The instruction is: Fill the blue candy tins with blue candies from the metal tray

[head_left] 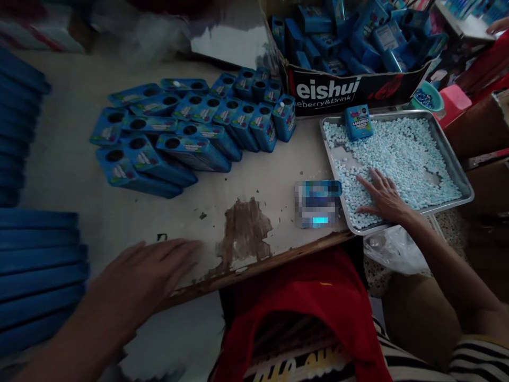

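Left hand (151, 270) lies flat and empty on the worktop (79, 175), near its front edge. Right hand (384, 199) rests spread on the pale blue candies (401, 154) in the metal tray (457, 170), its grip wide, holding nothing. Blue boxes (191, 132) with open holes lie in rows on the worktop (seemingly unfilled); more fill the carton (358, 90). Judged progress: early, most candies remain.

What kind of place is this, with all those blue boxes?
Probably a small candy-packing workshop: a metal tray of loose pale-blue candies, rows of open blue boxes on a worn table, and a carton of more.
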{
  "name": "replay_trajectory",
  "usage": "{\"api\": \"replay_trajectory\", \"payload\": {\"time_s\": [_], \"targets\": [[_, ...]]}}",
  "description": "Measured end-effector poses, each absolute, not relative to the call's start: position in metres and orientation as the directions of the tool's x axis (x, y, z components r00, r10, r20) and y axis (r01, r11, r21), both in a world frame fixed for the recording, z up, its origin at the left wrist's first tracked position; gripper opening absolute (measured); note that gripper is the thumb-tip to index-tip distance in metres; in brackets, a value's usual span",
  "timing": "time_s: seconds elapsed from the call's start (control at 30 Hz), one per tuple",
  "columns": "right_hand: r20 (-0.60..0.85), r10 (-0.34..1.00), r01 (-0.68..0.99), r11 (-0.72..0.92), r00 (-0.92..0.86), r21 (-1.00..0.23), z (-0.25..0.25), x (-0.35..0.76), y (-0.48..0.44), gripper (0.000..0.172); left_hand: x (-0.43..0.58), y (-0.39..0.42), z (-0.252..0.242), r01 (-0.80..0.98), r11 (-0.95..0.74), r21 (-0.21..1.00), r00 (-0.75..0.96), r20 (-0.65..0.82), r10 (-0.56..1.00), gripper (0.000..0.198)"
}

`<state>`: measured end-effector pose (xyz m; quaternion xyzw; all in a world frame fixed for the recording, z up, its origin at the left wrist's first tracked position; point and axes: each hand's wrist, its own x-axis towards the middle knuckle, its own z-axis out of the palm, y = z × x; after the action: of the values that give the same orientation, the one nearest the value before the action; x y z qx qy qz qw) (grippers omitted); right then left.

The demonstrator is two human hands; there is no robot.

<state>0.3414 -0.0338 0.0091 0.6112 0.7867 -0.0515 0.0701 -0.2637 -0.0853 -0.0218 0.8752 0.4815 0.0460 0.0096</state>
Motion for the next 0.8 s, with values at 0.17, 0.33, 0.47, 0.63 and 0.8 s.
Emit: {"api": "replay_trajectory", "payload": {"time_s": [0.17,0.33,0.47,0.63,0.8], "targets": [[-0.095,0.949,0.953,0.303,-0.3,0.024,0.006,0.316,0.016,0.045,-0.232,-0.063,-0.025,0.762,-0.644,0.068,0.602,0.295,0.742,0.036],[-0.014,0.999,0.931,0.029,-0.037,-0.363,0.02,0.32,0.04,0.023,-0.225,-0.073,-0.024,0.775,-0.619,0.126,0.564,0.302,0.768,0.033],[-0.159,0.95,0.436,-0.267,0.268,-0.859,0.04,0.334,0.032,0.035,-0.241,-0.083,-0.025,0.826,-0.524,0.21,0.487,0.204,0.849,0.034],[-0.272,0.956,0.638,-0.279,0.112,-0.718,0.055,0.336,0.009,0.043,-0.22,-0.067,-0.021,0.806,-0.548,0.225,0.496,0.252,0.831,0.035],[-0.22,0.974,0.871,-0.151,0.051,-0.468,0.063,0.325,-0.007,0.031,-0.165,-0.048,-0.003,0.73,-0.643,0.232,0.59,0.26,0.764,0.039]]}}
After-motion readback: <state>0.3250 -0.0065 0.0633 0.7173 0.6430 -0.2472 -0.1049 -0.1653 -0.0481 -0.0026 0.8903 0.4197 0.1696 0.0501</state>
